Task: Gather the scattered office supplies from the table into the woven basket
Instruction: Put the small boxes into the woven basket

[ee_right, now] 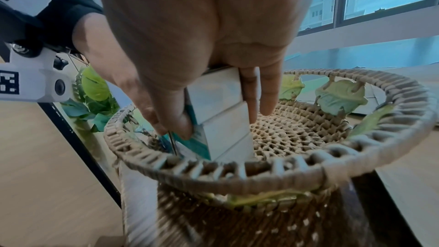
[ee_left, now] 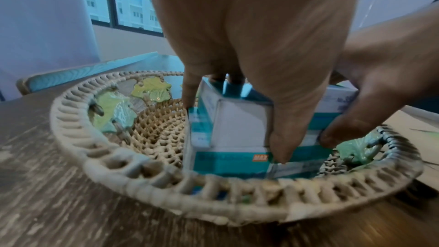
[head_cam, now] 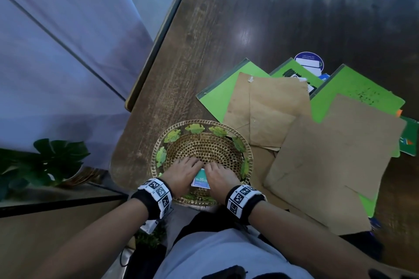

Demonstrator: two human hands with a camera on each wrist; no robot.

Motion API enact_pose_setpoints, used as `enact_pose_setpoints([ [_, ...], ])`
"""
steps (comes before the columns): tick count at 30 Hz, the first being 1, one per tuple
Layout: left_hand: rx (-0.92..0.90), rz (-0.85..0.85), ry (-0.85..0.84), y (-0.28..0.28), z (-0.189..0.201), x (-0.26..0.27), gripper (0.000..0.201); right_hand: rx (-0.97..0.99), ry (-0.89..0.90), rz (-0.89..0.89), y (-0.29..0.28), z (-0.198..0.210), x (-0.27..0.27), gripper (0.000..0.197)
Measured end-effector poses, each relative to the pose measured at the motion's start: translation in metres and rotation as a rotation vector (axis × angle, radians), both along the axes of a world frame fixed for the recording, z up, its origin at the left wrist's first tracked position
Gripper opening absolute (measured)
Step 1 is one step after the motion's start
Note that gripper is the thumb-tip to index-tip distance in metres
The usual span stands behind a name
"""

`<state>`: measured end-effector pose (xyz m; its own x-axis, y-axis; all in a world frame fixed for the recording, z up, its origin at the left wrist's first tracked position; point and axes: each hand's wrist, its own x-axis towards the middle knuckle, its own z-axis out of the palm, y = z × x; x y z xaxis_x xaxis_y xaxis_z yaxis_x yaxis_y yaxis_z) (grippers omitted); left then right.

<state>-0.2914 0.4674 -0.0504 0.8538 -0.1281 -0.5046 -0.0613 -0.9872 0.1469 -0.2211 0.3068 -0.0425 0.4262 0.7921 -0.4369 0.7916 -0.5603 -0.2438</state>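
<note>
The woven basket (head_cam: 204,123) with green leaf ornaments sits at the near edge of the dark wooden table (head_cam: 226,29). Both hands reach into its near side. My left hand (head_cam: 190,170) and right hand (head_cam: 215,172) grip a stack of small teal-and-white staple boxes (head_cam: 200,180) between them. In the left wrist view the left hand (ee_left: 235,123) pinches the staple boxes (ee_left: 237,132) just above the basket (ee_left: 114,161) floor. The right wrist view shows the right hand (ee_right: 218,114) clasping the staple boxes (ee_right: 223,119) inside the basket (ee_right: 380,149), thumb on one side and fingers on the other.
Brown paper envelopes (head_cam: 267,111) and green folders (head_cam: 217,95) lie overlapped on the table right of the basket. A round blue-and-white item (head_cam: 309,61) shows behind them. A leafy plant (head_cam: 45,161) stands on a lower ledge to the left.
</note>
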Motion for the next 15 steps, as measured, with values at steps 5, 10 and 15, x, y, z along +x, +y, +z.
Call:
enact_pose_setpoints([
  [5,0.021,0.037,-0.02,-0.005,0.001,0.001,0.063,-0.002,0.034,-0.002,-0.001,0.0,0.004,0.047],
  [10,-0.093,0.115,0.068,-0.015,0.027,0.008,0.09,0.026,0.17,-0.044,-0.021,0.01,0.025,0.094],
  [15,-0.365,0.238,-0.122,-0.047,0.07,0.047,0.061,0.205,0.364,-0.359,-0.089,0.031,0.067,0.084],
])
